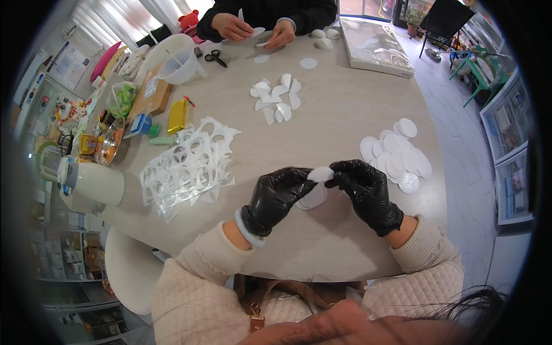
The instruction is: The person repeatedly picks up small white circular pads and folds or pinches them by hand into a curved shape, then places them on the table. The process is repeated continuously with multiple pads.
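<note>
Both my hands wear black gloves. Between the fingertips of my left hand point(280, 196) and my right hand point(366, 194) is a white paper-like disc point(321, 174), raised above the table and gripped at its two sides. Just below it, a few more white discs point(314, 197) lie on the table, partly behind my left fingers. To the right of my right hand spreads a loose pile of white discs point(403, 157). Farther up the table lie folded or half-round white pieces point(276, 97). Left of my hands are stacked white sheets with round holes point(185, 164).
Across the table point(267, 146), a person's hands point(235, 28) hold white pieces. Black scissors point(215, 58), a plastic measuring jug point(179, 67), a yellow packet point(177, 116), a cardboard box point(151, 92) and a white jug point(101, 183) stand or lie left. A large flat boxed item point(375, 47) lies at the far right.
</note>
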{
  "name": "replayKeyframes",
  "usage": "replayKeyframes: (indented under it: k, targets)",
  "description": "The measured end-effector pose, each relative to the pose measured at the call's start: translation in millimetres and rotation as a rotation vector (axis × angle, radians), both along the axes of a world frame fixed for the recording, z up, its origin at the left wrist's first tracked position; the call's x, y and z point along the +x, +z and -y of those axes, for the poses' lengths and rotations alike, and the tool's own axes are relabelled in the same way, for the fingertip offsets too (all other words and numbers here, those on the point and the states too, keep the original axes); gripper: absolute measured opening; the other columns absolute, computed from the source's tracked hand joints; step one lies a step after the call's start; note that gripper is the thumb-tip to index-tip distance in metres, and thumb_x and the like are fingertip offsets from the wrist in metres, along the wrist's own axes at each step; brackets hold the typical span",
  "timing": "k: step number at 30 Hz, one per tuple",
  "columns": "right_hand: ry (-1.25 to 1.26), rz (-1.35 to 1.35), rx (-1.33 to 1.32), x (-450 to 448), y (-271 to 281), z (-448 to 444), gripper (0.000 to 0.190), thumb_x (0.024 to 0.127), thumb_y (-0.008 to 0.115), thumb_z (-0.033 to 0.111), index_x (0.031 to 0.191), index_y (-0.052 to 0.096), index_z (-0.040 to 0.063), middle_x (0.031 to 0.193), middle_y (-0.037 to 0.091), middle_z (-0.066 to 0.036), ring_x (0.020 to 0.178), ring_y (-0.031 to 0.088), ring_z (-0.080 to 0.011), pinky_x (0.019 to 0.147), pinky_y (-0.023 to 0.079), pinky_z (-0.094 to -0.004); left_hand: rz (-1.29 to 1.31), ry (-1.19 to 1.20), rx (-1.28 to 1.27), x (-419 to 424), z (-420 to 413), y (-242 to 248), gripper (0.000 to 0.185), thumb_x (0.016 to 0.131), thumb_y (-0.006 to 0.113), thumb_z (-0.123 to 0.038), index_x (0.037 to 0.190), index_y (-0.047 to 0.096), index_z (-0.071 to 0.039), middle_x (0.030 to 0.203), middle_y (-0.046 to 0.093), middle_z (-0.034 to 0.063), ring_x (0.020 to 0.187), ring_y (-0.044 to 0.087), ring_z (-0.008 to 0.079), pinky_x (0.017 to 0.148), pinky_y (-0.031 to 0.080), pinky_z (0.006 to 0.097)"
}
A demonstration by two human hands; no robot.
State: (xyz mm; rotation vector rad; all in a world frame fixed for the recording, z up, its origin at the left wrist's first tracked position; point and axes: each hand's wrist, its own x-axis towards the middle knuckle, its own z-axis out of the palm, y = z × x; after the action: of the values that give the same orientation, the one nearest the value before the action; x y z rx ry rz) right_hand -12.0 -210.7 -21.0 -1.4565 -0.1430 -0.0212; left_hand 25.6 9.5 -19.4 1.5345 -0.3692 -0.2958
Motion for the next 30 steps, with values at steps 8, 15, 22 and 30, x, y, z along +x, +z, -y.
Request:
replayKeyframes:
  k: [8,15,22,30]
  targets:
    - [0.040,0.437,-0.847,2.3,-1.4,2.6,0.056,0.082,0.079,0.032,0.130,0.062,0.007,0.132,0.060,-0.018,0.123,0.056,-0.0360,0.101,0.044,-0.0474,0.208,0.403,0.407,119.6,-22.8,-19.1,0.033,0.078,0.087,-0.019,0.099,0.073,0.001,0.090,0.075,0.0094,0.079,0.067,0.0143,0.074,0.055,0.0296]
    - [0.197,0.408,-1.091,-0.9,-11.7,-1.3,0.068,0.081,0.077,0.042,0.137,0.056,0.009,0.140,0.052,-0.019,0.128,0.048,-0.0388,0.106,0.038,-0.0529,0.318,0.332,0.799,221.8,-19.8,-34.6,0.030,0.081,0.082,-0.020,0.104,0.077,-0.001,0.098,0.077,0.0102,0.087,0.070,0.0157,0.080,0.053,0.0295]
    - [0.179,0.374,-1.012,-1.7,-9.8,-2.1,0.061,0.082,0.076,0.036,0.135,0.059,0.011,0.139,0.053,-0.017,0.127,0.049,-0.0368,0.105,0.039,-0.0508,0.273,0.343,0.859,229.5,-22.2,-19.9,0.040,0.079,0.085,-0.026,0.106,0.074,0.001,0.106,0.075,0.0095,0.091,0.070,0.0187,0.086,0.054,0.0295]
    - [0.210,0.420,-1.030,0.2,-12.8,-0.7,0.059,0.080,0.077,0.033,0.132,0.062,0.010,0.135,0.056,-0.015,0.125,0.051,-0.0353,0.103,0.041,-0.0484,0.813,0.501,0.521,93.7,-10.5,-0.8,0.038,0.079,0.084,-0.023,0.109,0.069,-0.005,0.117,0.066,0.0145,0.103,0.064,0.0301,0.086,0.053,0.0392]
